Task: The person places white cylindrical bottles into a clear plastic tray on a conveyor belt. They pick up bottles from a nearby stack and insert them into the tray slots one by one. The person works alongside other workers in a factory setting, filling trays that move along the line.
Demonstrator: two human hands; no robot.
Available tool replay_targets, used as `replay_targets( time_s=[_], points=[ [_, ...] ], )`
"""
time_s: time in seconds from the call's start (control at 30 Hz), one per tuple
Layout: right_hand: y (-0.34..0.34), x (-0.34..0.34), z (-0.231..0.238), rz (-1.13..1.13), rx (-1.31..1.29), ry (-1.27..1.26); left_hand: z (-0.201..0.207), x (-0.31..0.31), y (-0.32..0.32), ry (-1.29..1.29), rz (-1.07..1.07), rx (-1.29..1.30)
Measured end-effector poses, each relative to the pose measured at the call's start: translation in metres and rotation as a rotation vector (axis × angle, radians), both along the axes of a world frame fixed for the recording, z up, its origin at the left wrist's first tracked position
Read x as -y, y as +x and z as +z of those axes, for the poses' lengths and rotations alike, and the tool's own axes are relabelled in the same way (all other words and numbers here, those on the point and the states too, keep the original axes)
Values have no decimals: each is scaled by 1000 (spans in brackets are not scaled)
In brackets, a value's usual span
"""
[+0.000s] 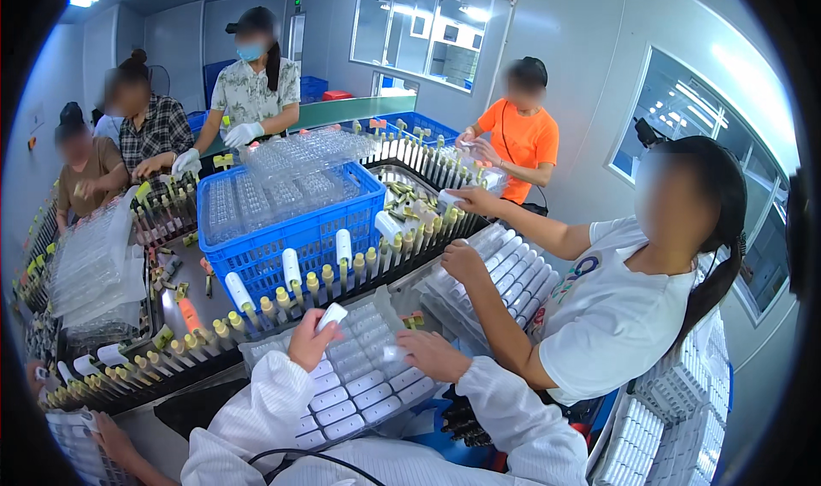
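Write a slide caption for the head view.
Left hand holding a white, oblong plastic piece over a translucent plastic tray of similar pieces, right hand nearby, blue plastic crate beyond.

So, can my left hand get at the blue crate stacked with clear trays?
Probably, but only by going over the row of yellow-topped tubes standing between your left hand and the blue crate; the hand holds a white piece.

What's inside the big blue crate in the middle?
Clear plastic trays are piled in the blue crate, some rising above its rim. The trays cover the bottom, so I can't tell what's underneath.
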State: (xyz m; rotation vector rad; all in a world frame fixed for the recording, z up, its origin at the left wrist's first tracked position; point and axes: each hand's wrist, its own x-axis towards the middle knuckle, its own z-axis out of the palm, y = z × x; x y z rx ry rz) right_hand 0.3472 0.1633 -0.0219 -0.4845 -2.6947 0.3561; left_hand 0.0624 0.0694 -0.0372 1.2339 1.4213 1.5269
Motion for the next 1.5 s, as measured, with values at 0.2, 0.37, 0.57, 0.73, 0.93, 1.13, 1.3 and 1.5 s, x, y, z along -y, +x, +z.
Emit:
replay_targets(
  time_s=[0.2,0.37,0.57,0.73,0.93,1.13,1.3,1.5],
  points=[
    [12,37,7,-119,-809,-1385,40,-76,33,117,-34,11],
    [21,68,-21,-167,-1036,-1616,44,-160,50,3,122,-125],
    [43,95,-33,-363,-1084,-1476,64,-209,53,-24,534,-324],
    [63,104,-33,-428,-966,-1435,58,-223,14,-100,570,-582],
    [54,105,-22,-415,-942,-1477,72,-189,-23,-397,409,-936],
    [24,81,-11,-317,-953,-1505,64,-124,-34,-226,481,-1026],
    [-14,19,26,-364,-714,-1095,59,-75,-60,-215,571,-1032],
    [-86,-96,66,-649,-432,-317,81,-1,-43,254,616,-1330]
  ],
)
